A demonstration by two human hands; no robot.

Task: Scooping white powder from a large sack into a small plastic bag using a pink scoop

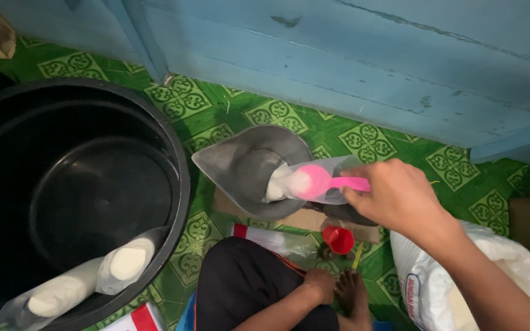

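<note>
Pink spoon (315,181), white powder in clear bag (314,184). Grey metal scale pan (240,160). Big black tub (62,184) left, white filled bags (93,276) inside. Floor (277,116) green with pale ornamental squares. Far wall (369,55) light blue. Small red cup (338,239). White sack (461,276) right.

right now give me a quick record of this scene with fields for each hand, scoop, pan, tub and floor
right hand: grips the pink scoop's handle
left hand: rests low by a bare foot, holding nothing visible
pink scoop: bowl inside a clear plastic bag with white powder
metal pan: grey, spouted, under the bag's end
black tub: holds two filled clear bags
red cup: on the floor
white sack: right of the cup
floor: green patterned
</note>
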